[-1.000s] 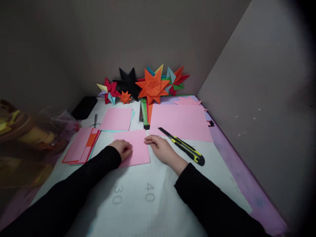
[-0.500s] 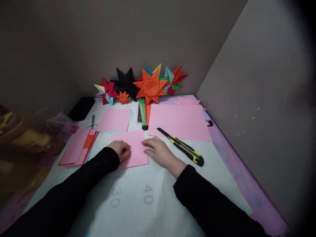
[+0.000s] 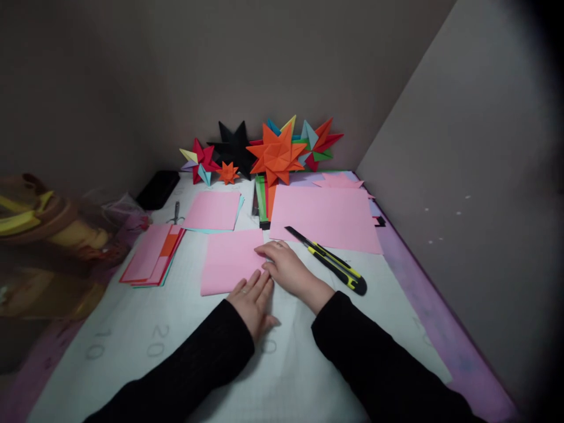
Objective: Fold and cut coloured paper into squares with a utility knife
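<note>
A square of pink paper lies flat on the worktop in front of me. My left hand is open, palm down, with its fingers stretched over the paper's near right corner. At the right edge of the same square rests my right hand, fingers bent, thumb and forefinger apart and touching the paper. The two hands almost meet at that edge. Just right of my right hand lies a black and yellow utility knife, its blade pointing away to the left.
A larger pink sheet lies behind the knife. Stacked paper squares, folded paper pieces and scissors sit to the left. Folded paper stars stand along the wall; a black phone-like object lies at back left.
My left hand has moved right and nearer, from the paper's middle to its near right corner, and its fingers have straightened. My right hand stays by the right edge. The view has shifted slightly.
</note>
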Action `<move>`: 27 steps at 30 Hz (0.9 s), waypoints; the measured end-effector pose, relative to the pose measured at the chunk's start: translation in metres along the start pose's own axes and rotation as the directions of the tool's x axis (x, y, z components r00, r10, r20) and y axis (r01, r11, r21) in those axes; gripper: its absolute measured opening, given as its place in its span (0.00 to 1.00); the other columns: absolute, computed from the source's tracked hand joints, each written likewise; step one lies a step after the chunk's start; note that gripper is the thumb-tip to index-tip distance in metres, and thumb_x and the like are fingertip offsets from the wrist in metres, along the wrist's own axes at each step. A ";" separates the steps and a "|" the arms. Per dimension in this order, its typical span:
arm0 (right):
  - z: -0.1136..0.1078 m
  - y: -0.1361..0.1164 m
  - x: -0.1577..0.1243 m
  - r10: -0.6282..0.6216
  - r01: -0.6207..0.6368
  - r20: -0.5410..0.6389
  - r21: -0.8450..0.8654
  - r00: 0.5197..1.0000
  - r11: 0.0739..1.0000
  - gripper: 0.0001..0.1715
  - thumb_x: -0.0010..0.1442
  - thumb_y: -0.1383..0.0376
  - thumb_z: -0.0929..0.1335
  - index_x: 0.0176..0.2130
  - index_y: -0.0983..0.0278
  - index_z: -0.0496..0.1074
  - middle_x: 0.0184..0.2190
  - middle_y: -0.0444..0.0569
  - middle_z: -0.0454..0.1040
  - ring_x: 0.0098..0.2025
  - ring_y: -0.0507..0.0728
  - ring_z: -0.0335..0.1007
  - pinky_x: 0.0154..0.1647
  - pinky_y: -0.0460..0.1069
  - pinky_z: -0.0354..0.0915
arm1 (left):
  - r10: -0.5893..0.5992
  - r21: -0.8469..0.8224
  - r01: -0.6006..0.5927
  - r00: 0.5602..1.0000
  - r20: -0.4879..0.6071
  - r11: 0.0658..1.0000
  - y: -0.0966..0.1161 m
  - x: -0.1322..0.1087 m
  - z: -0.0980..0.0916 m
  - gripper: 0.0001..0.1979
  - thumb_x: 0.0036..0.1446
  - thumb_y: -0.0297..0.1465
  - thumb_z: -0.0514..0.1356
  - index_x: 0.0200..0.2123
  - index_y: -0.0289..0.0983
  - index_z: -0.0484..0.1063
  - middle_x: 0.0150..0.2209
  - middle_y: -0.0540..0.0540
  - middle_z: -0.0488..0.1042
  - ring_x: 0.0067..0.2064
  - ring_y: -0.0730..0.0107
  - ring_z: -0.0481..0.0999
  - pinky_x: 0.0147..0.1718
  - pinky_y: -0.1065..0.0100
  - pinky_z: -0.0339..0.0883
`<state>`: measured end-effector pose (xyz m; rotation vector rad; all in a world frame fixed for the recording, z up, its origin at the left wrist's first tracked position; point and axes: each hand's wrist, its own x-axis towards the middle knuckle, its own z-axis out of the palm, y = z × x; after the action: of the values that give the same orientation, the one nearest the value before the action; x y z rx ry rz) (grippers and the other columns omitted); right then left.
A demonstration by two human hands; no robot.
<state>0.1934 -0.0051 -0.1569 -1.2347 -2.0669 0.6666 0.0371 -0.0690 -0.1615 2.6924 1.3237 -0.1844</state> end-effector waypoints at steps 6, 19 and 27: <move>-0.002 -0.003 -0.001 -0.002 0.002 0.002 0.002 1.000 1.000 0.22 0.52 0.76 0.66 0.47 0.61 0.71 0.44 0.49 0.74 0.49 0.58 0.62 0.52 0.55 0.59 | -0.138 0.029 0.140 0.989 -0.057 0.990 -0.004 -0.024 0.013 0.38 0.51 0.46 0.58 0.60 0.29 0.58 0.62 0.35 0.54 0.62 0.46 0.54 0.54 0.50 0.58; 0.003 -0.001 -0.004 -0.010 0.010 -0.015 0.004 1.000 1.000 0.22 0.53 0.75 0.65 0.47 0.60 0.72 0.43 0.49 0.74 0.49 0.58 0.63 0.51 0.57 0.60 | -0.535 0.134 0.545 0.838 -0.105 0.828 -0.027 -0.080 -0.006 0.27 0.59 0.37 0.47 0.56 0.24 0.64 0.59 0.30 0.60 0.59 0.47 0.62 0.51 0.49 0.61; 0.005 0.000 -0.008 -0.011 0.018 -0.106 0.068 0.994 0.998 0.16 0.52 0.73 0.65 0.41 0.62 0.73 0.41 0.49 0.74 0.46 0.58 0.66 0.50 0.57 0.62 | -0.470 0.002 0.475 0.871 -0.144 0.880 -0.058 -0.087 -0.025 0.18 0.59 0.34 0.47 0.47 0.36 0.71 0.53 0.40 0.71 0.54 0.57 0.70 0.47 0.56 0.66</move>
<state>0.1924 -0.0132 -0.1621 -1.1893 -1.9484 0.6462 -0.0603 -0.0973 -0.1259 2.3906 2.0274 -0.0673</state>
